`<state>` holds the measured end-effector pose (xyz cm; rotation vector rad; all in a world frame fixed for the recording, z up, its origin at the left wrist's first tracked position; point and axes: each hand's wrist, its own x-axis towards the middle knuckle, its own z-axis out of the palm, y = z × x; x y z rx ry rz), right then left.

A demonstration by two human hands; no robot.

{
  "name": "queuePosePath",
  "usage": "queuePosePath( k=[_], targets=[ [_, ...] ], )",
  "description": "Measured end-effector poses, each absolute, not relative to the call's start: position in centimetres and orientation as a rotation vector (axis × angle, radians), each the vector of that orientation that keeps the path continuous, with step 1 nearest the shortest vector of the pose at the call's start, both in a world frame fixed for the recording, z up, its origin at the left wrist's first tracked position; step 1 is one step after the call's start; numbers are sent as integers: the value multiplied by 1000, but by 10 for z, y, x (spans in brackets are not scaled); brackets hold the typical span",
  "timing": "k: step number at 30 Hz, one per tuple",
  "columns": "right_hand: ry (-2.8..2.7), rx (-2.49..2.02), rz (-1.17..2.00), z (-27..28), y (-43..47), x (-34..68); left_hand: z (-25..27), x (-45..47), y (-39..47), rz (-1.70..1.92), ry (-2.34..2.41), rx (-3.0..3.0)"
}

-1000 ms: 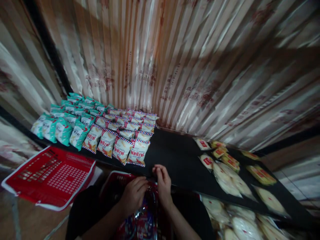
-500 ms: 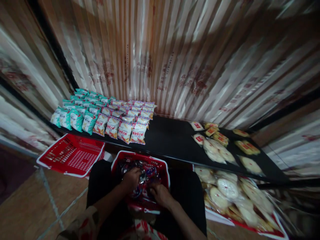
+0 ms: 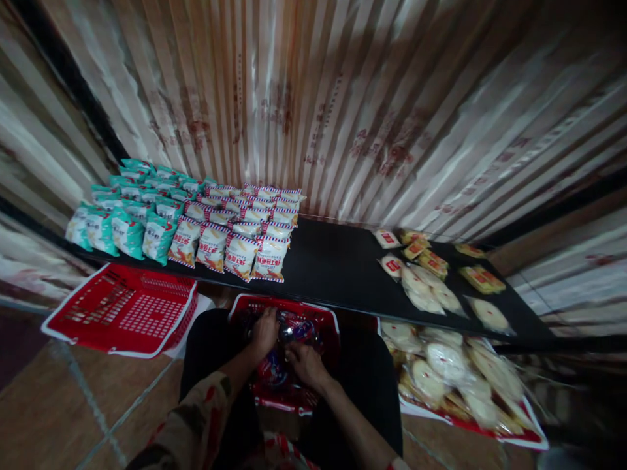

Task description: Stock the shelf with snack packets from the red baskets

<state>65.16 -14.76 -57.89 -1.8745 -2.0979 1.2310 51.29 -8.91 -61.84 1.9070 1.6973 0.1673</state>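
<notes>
Between my knees stands a red basket (image 3: 334, 321) holding shiny dark packets (image 3: 304, 328) with blue, purple and red print. My left hand (image 3: 265, 333) reaches into it, fingers closed on a shiny packet near the far left side. My right hand (image 3: 307, 367) is in the basket to the right and a little nearer me, its fingers curled against the packets. Another blue-and-red packet (image 3: 272, 369) lies between and below my hands. Dim light hides the fingertips and the bottom of the basket.
A black shelf (image 3: 333, 261) runs in front, with rows of teal bags (image 3: 128, 234) and white striped snack bags (image 3: 240, 253) at left. Flat round packs (image 3: 426, 290) lie at right. A red basket (image 3: 151, 310) stands left; another basket of round packs (image 3: 445, 362) stands right.
My view has shifted slightly. My left hand has moved toward the far side of the basket and my right hand slightly up and inward. The packets under them have shifted.
</notes>
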Motion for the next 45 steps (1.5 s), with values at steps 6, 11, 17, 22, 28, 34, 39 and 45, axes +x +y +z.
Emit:
queuePosePath(
  k=[6, 11, 17, 22, 28, 34, 39, 45],
  targets=[
    [-2123, -1800, 1260, -590, -137, 652, -637, 519, -75, 66, 1695, 1945],
    [-2011, -1887, 1352, -604, -143, 664, -632, 514, -85, 95, 1645, 2015],
    [-1722, -2017, 1194, -608, -145, 668, -603, 512, -103, 275, 1602, 2093],
    [-1340, -1991, 1080, -595, -144, 679, -573, 512, -118, 511, 1554, 2109],
    [-957, -1477, 1456, -561, -155, 675, -541, 516, -125, 724, 1540, 1951],
    [-852, -1250, 1598, -525, -169, 672, -507, 522, -126, 946, 1540, 1769],
    [-858, -1218, 1558, -508, -175, 677, -495, 527, -121, 1048, 1491, 1636],
    [-750, -1235, 1492, -501, -175, 684, -497, 537, -115, 1046, 1360, 1474]
  ],
)
